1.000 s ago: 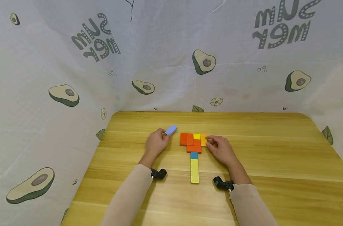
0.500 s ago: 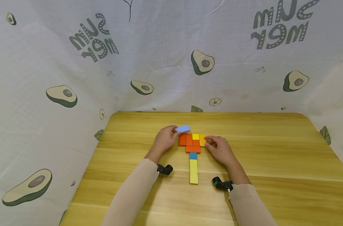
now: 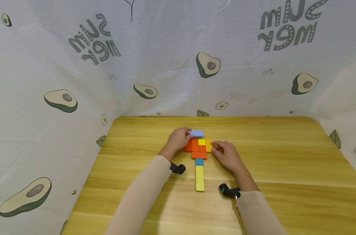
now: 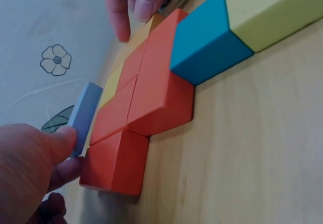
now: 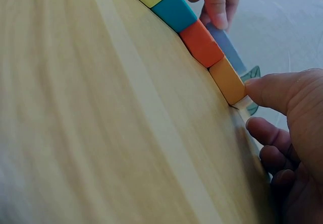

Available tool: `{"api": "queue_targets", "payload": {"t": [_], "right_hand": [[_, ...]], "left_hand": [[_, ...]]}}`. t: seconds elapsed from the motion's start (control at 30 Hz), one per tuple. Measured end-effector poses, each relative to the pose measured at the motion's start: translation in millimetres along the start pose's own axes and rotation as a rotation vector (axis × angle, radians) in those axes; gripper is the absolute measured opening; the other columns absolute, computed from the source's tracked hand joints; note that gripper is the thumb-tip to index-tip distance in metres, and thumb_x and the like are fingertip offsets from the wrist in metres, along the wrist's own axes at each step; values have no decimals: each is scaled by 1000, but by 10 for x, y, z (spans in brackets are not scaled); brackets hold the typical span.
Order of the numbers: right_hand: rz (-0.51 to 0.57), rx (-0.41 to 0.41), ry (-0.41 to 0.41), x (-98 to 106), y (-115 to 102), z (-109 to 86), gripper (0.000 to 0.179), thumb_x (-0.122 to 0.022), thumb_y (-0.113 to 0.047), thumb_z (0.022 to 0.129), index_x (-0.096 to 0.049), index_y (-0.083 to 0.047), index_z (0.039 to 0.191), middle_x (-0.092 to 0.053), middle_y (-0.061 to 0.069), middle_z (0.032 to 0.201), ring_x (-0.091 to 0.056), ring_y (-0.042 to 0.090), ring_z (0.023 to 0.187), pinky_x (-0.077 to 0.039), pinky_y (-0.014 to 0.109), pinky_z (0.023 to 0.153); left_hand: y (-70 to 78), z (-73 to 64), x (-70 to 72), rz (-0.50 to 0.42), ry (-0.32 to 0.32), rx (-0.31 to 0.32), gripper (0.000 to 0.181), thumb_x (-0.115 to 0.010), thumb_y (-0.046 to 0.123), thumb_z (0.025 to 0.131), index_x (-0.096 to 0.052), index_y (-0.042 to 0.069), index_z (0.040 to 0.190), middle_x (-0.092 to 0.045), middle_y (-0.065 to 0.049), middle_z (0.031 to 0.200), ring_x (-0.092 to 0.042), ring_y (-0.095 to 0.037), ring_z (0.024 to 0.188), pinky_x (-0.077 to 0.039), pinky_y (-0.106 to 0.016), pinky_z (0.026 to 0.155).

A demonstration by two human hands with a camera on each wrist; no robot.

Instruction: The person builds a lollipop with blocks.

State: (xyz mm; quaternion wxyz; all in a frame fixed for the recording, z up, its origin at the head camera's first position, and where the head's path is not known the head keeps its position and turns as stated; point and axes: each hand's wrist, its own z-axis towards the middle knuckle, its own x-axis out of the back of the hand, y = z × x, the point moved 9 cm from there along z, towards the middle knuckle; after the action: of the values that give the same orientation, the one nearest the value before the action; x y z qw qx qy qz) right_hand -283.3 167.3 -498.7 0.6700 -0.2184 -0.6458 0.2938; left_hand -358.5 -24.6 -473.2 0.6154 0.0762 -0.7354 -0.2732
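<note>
My left hand [image 3: 178,139] pinches a lavender rectangular block [image 3: 197,133] by its left end, just beyond the top edge of a flat layout of blocks. That layout has several red-orange blocks [image 3: 195,145], a small yellow block [image 3: 201,142] and a yellow-orange block [image 3: 208,146] at its right. Below them run a blue block [image 3: 199,162] and a long pale yellow block [image 3: 200,178] like a stem. My right hand [image 3: 227,155] rests beside the layout, its thumb touching the yellow-orange block [image 5: 227,80] in the right wrist view, the other fingers loosely bent.
The blocks lie on a wooden table [image 3: 283,156]. A white cloth [image 3: 166,65] printed with avocados hangs behind the far edge and along both sides. Each wrist carries a small black camera, such as the left camera [image 3: 178,168].
My left hand has brought the lavender block rightward from left of the layout to above its top edge, turning it from slanted to level. The right hand has stayed at the yellow-orange block.
</note>
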Motion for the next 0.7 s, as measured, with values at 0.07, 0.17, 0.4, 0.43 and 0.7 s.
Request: {"api": "queue_targets", "payload": {"t": [0.07,0.17,0.4,0.43,0.7], "right_hand": [[5,3,2,8,-5,-1,31,-65,-24,101,-68,-11,129,-67,12,106,-55,30,100,-43,42,87],[12,7,7,18,-10,-2,31,-66,-23,101,-68,-10,129,-67,12,105,-56,30,100,-43,42,87],[22,2,13,7,-20,-12,31,-66,-22,100,-68,-10,129,-66,12,105,-55,29,99,-43,43,88],[20,2,13,6,-22,-13,31,-66,-23,100,-68,-10,129,-66,13,105,-55,30,99,-43,43,88],[12,4,10,14,-22,-15,31,-66,-23,100,-68,-10,128,-66,13,105,-54,31,99,-42,43,87]], "left_hand": [[-2,32,-28,-18,-15,10,42,-59,35,104,-62,14,141,-71,-4,122,-63,-21,105,-52,-37,101],[-33,60,-60,-84,-21,41,41,-59,35,104,-65,12,137,-70,-5,120,-62,-21,104,-52,-38,100],[-167,74,-111,-205,16,125,30,-61,35,103,-73,13,120,-72,-4,116,-63,-20,99,-53,-38,95],[-176,72,-116,-213,20,131,29,-61,35,103,-74,14,119,-73,-4,116,-63,-20,98,-53,-38,95],[-173,78,-129,-243,33,137,27,-62,34,103,-76,15,116,-74,-3,116,-64,-22,103,-53,-40,98]]}}
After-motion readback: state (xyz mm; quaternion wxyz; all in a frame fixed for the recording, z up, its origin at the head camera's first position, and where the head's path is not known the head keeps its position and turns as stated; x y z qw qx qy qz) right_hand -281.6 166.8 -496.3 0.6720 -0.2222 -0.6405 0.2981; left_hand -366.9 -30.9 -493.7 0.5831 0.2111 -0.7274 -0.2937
